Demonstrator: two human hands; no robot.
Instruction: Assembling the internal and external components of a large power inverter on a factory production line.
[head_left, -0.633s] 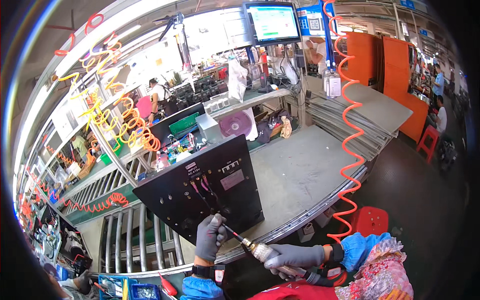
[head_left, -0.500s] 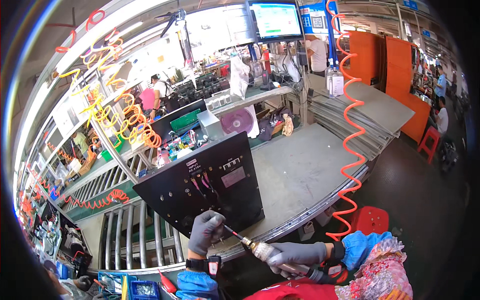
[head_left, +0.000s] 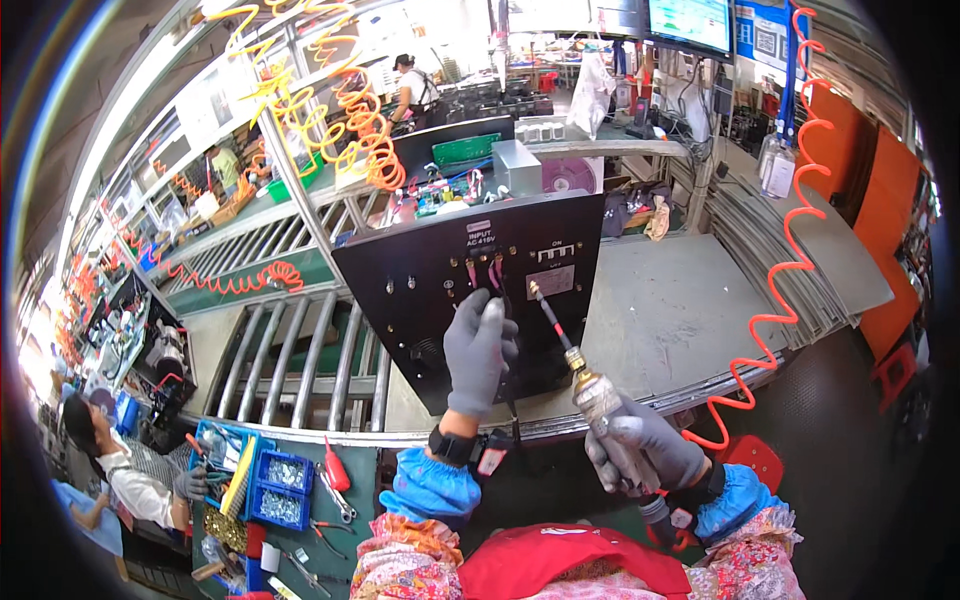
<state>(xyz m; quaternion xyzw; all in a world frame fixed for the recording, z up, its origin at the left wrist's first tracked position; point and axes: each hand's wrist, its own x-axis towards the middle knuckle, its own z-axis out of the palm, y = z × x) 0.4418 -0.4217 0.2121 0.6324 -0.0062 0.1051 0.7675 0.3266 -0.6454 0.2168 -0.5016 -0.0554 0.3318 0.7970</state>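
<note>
A black upright metal panel (head_left: 420,270) stands on the bench with bolts, terminals and a switch marking on its face. Two pink-sleeved cables (head_left: 484,272) run down from its terminals. My left hand (head_left: 478,352), in a grey glove, is raised before them with its fingers curled together; what they hold, if anything, is hidden. In my right hand (head_left: 640,445), also gloved, is a pneumatic screwdriver (head_left: 598,398) pointing up and left. Its long bit (head_left: 550,318) has a red band, and a small brass-coloured piece shows at the tip, in front of the panel.
Metal rollers (head_left: 305,350) lie left of the panel. Blue bins of small hardware (head_left: 283,490), pliers and a red-handled tool (head_left: 336,468) sit lower left. Nearby at left is a co-worker (head_left: 140,475). A coiled orange air hose (head_left: 785,300) hangs at right beside stacked grey sheets (head_left: 790,235).
My left hand has left the screwdriver's bit and moved up to the cables on the panel. My right hand has lifted the screwdriver, tilting its tip upward. The view has shifted.
</note>
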